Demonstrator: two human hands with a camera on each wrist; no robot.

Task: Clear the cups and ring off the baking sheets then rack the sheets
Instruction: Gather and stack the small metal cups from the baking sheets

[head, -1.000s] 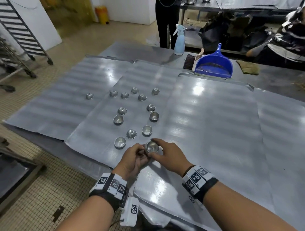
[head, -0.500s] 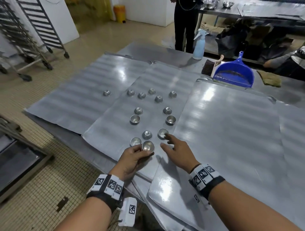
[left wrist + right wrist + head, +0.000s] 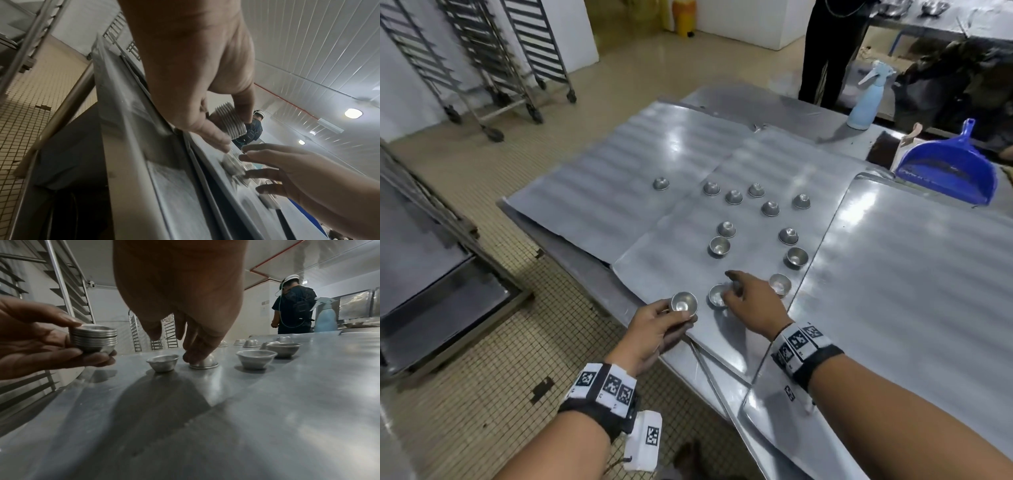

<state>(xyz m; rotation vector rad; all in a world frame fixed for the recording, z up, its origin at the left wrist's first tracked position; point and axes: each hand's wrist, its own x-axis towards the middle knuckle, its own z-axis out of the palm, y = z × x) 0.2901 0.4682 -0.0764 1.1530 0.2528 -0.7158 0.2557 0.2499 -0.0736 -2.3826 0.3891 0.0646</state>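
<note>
Several small metal cups stand on the middle baking sheet (image 3: pixel 671 260), some upright, some upside down. My left hand (image 3: pixel 678 317) grips a nested stack of cups (image 3: pixel 683 303) at the sheet's near corner; the stack (image 3: pixel 93 339) also shows in the right wrist view. My right hand (image 3: pixel 736 289) reaches over the nearest cups. Its fingertips (image 3: pixel 195 352) touch the dome of an upside-down cup (image 3: pixel 203 362), while the thumb hangs clear. An upright cup (image 3: pixel 163 361) stands just left of it and another (image 3: pixel 256 357) to its right.
More baking sheets lie left (image 3: pixel 602 192) and right (image 3: pixel 893 274), overlapping on the steel table. A blue dustpan (image 3: pixel 948 171) and spray bottle (image 3: pixel 866 99) sit at the far right. Wheeled racks (image 3: pixel 482 61) stand far left. A person (image 3: pixel 825 51) stands beyond the table.
My right hand left the stack, touched the upright cup to the right, then moved left onto the upside-down cup. My left hand carried the stack left toward the sheet's corner.
</note>
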